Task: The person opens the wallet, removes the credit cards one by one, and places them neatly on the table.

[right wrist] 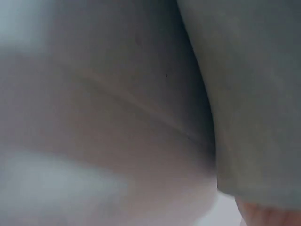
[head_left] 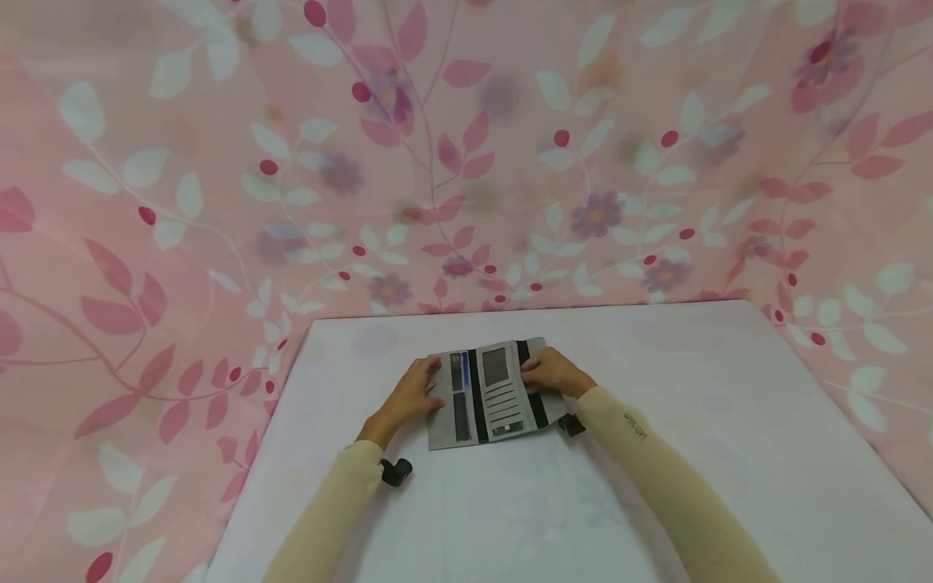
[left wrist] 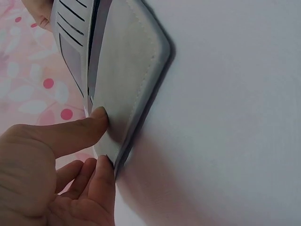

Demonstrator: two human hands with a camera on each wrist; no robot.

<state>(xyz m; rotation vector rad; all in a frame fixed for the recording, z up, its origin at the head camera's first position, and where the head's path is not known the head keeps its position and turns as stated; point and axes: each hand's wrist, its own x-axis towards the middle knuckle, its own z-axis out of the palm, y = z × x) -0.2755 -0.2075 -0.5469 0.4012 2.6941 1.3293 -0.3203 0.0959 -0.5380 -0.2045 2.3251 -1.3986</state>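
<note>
A grey wallet (head_left: pixel 501 397) lies unfolded on the white table, with card slots, a dark window and black bands on its inside. My left hand (head_left: pixel 412 395) pinches its left edge; in the left wrist view the thumb (left wrist: pixel 89 129) presses the inner face and the fingers meet the edge. On the other side, my right hand (head_left: pixel 551 371) grips the wallet at the inner leaf's right edge, its fingers bent. Up close in the right wrist view, a grey wallet panel (right wrist: pixel 258 94) covers most of that hand, leaving only a bit of finger at the bottom.
The table (head_left: pixel 692 421) has a white cloth and ends at a pink floral backdrop (head_left: pixel 466 162) behind and at both sides. A small black wrist camera (head_left: pixel 396 472) sits by the left cuff, another (head_left: pixel 572 425) by the right cuff.
</note>
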